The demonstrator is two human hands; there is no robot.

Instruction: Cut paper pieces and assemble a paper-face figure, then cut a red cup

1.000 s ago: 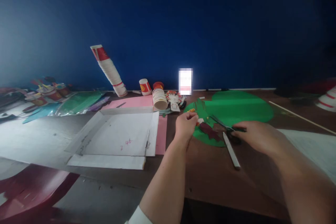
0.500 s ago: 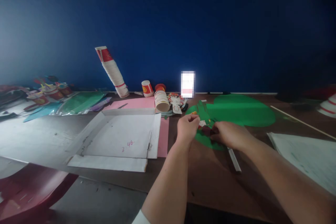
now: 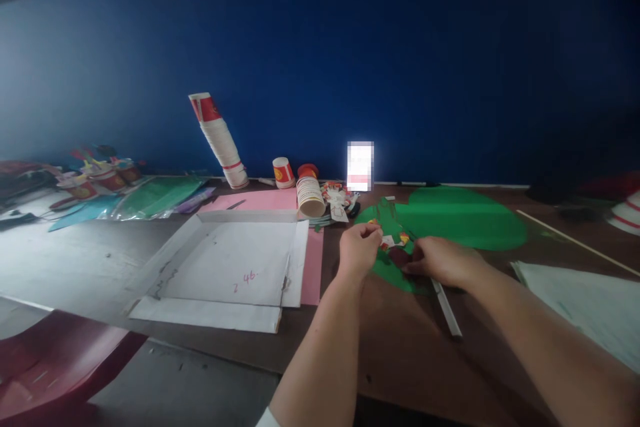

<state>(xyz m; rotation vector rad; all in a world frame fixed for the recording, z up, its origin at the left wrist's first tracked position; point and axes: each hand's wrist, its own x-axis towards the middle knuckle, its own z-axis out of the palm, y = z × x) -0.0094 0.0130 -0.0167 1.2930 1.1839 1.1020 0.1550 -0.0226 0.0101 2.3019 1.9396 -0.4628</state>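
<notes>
My left hand (image 3: 361, 250) is closed, its fingertips pinched at the edge of a small white, red and yellow paper cutout (image 3: 389, 241). My right hand (image 3: 436, 260) is closed around something dark that I cannot make out, just right of the cutout. Both hands are over a green sheet (image 3: 453, 219) on the brown table (image 3: 395, 347). A white strip (image 3: 447, 309) lies below my right hand. Left of my left hand, cut paper pieces (image 3: 338, 199) are heaped beside a lying stack of paper cups (image 3: 311, 195).
A shallow white cardboard tray (image 3: 205, 313) lies on pink paper (image 3: 313, 267) at the left. Behind it leans a tall cup stack (image 3: 223, 143) near a single cup (image 3: 283, 173). White sheets (image 3: 580, 313) and a thin stick (image 3: 575, 240) are at the right. A red chair (image 3: 65, 367) stands lower left.
The view has shifted slightly, so things sit a little lower. Between my hands, more of the cutout's red and yellow part now shows near my right fingertips.
</notes>
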